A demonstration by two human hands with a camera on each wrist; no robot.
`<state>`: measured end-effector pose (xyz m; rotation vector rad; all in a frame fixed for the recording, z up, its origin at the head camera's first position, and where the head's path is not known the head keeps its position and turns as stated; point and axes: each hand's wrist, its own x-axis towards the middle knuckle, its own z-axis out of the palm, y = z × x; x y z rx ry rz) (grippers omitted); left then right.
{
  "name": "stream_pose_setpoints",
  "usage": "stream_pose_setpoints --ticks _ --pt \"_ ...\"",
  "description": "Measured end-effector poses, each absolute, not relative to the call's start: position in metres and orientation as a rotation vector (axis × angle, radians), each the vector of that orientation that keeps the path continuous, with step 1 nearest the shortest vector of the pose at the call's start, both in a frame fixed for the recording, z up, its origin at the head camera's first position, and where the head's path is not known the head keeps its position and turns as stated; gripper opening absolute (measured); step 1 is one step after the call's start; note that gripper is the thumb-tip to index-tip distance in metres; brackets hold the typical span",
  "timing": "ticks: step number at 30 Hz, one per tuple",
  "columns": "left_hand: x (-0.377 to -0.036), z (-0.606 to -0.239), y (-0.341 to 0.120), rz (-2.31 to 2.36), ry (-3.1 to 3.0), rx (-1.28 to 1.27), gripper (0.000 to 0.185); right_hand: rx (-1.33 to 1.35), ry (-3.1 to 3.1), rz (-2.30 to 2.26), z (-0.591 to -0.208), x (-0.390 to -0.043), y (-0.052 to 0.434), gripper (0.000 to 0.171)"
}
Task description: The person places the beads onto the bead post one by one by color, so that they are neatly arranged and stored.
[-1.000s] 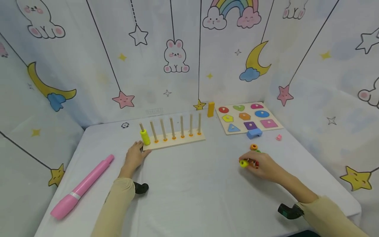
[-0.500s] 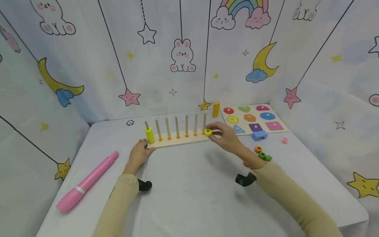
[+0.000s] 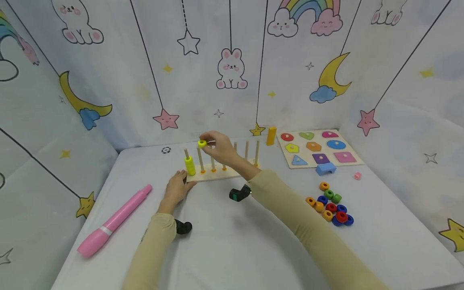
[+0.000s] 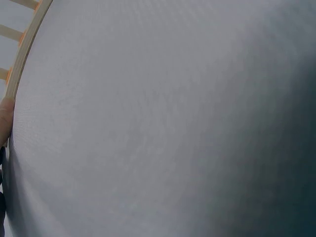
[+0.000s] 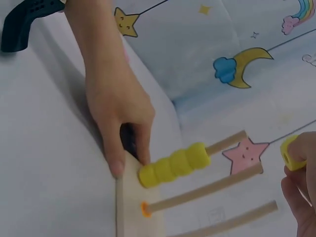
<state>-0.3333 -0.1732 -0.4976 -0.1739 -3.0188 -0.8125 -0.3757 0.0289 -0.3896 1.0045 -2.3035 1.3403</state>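
My right hand (image 3: 222, 151) pinches a yellow bead (image 3: 201, 143) between thumb and fingertips, above the peg rack near its left pegs. In the right wrist view this bead (image 5: 292, 154) is apart from the pegs beside it. Several yellow beads (image 3: 190, 166) are stacked on the leftmost peg, whose tip sticks out above them. The wooden peg rack (image 3: 232, 174) has bare pegs to the right, partly hidden by my right hand. My left hand (image 3: 176, 188) grips the rack's left end, thumb on its front edge. Only a fingertip of it shows in the left wrist view.
Loose coloured beads (image 3: 331, 208) lie on the right of the table, beyond my right sleeve. Behind them are a blue block (image 3: 325, 168), a shape puzzle board (image 3: 306, 158) and an upright yellow block (image 3: 271, 136). A pink tapered stick (image 3: 116, 219) lies at the left.
My right hand has carried the yellow bead from the loose beads leftward along the rack and up to peg-top height. My left hand stays at the rack's end. The head view has shifted slightly.
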Motion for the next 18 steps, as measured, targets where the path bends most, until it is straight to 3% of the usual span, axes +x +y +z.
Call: stream_pose_setpoints --ticks 18 --pt "-0.332 -0.497 -0.173 -0.820 -2.989 -0.160 0.068 0.892 -2.482 1.151 -0.395 -0.386 -0.029 0.028"
